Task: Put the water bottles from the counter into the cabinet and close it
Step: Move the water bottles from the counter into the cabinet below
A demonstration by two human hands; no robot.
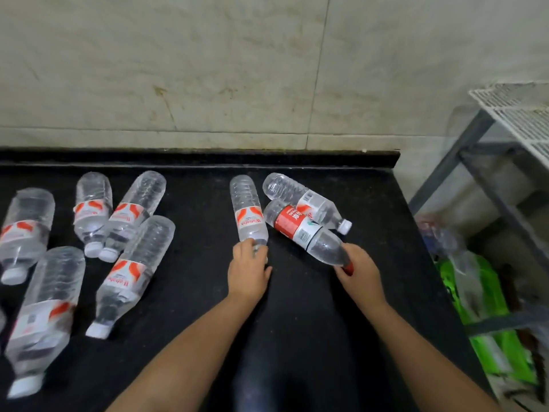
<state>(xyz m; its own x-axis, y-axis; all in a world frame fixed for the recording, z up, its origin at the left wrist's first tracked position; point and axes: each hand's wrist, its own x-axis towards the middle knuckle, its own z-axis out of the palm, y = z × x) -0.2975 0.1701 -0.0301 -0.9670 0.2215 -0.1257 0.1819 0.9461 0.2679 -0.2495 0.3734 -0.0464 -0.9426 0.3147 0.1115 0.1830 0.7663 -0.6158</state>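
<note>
Two clear plastic water bottles are being gathered from a black stone counter [297, 322]. The right hand [361, 275] is closed round the red cap and neck of a clear bottle with a red label [300, 230], which lies on its side with its base towards 11 o'clock. The left hand [248, 275] has its fingers curled over the cap end of a clear bottle with an orange-and-white label [249, 212], lying almost straight towards 12 o'clock. A third clear bottle with a white cap [309, 200] lies touching the red-labelled one, at its 1 o'clock side. Well apart, at 9 o'clock, six or so more white-capped bottles [130, 263] lie scattered on their sides. A grey metal rack with a white wire shelf [505, 138] stands past the counter's edge at 3 o'clock. The cabinet is out of view. This looks like the pick-up step, with most bottles still to go; next, both bottles need lifting by the neck and carrying to the cabinet.
</note>
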